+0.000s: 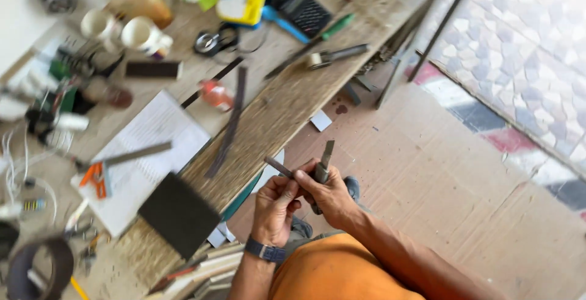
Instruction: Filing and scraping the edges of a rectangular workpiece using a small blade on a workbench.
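left hand (276,205): fingers curled, grip closed, wrist raised | right hand (329,193): grip closed, forearm angled in

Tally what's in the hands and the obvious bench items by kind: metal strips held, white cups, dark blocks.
Metal strips held: 2, one in left hand at, one in right hand at
White cups: 2
Dark blocks: 2
Total: 6

Dull grey metal strip (327,153), rough worn wooden bench (287,101), matt black block (178,214), white paper (152,147)
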